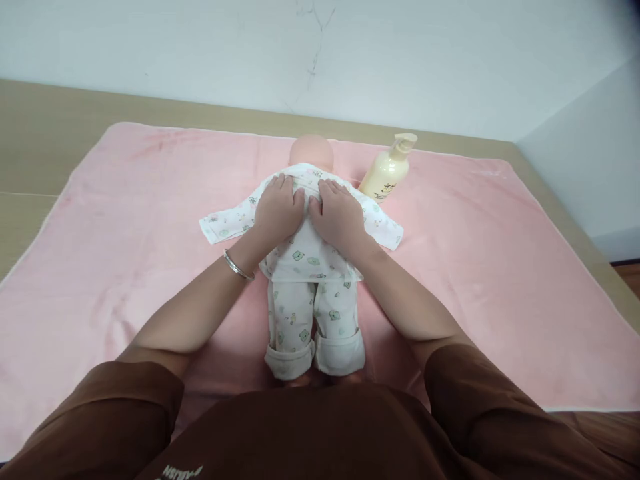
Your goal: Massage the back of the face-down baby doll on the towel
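A baby doll [311, 150] lies face down, its head away from me, dressed in a white printed top [305, 257] and matching trousers [293, 313] with rolled cuffs. My left hand [280, 208] rests flat on the left side of its upper back, fingers extended. On the right side of the upper back lies my right hand [337, 210], also flat, the two thumbs close together. Neither hand grips anything. The doll's sleeves spread out to both sides, and no doll hands show.
A cream pump bottle [385, 175] is just right of the doll's head, beside the right sleeve. The pink blanket [475, 267] under the doll covers most of a wooden table [45, 127]. A white wall [200, 53] stands behind the table.
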Action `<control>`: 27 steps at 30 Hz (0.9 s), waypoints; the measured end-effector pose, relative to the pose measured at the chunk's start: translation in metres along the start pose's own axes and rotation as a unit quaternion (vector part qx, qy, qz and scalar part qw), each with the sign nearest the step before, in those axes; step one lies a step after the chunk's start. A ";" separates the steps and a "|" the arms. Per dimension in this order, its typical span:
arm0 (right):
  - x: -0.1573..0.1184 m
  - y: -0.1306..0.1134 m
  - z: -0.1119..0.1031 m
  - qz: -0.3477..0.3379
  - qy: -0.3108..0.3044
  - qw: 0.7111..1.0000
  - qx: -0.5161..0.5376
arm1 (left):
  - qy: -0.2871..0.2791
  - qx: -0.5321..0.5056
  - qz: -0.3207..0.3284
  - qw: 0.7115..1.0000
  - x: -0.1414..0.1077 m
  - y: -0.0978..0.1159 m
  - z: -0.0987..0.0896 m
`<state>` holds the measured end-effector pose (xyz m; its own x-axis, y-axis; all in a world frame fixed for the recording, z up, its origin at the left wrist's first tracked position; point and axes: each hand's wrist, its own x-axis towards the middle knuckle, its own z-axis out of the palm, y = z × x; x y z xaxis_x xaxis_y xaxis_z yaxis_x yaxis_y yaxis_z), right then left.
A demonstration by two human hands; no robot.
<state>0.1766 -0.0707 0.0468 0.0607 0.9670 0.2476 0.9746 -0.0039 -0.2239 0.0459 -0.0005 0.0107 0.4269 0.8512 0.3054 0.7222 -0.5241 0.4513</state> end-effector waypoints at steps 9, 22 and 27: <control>-0.001 0.002 0.009 -0.003 0.035 0.999 0.008 | 0.007 0.008 0.004 1.000 0.000 -0.002 0.000; -0.002 0.002 0.010 -0.001 0.038 0.999 0.015 | -0.011 0.065 0.006 0.998 -0.006 0.013 -0.010; 0.000 0.002 0.006 0.001 0.019 1.000 0.022 | -0.019 0.092 -0.003 0.996 -0.014 0.028 -0.019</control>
<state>0.1776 -0.0696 0.0406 0.0708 0.9568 0.2821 0.9641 0.0069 -0.2654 0.0496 -0.0276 0.0344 0.4399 0.8567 0.2691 0.8106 -0.5078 0.2916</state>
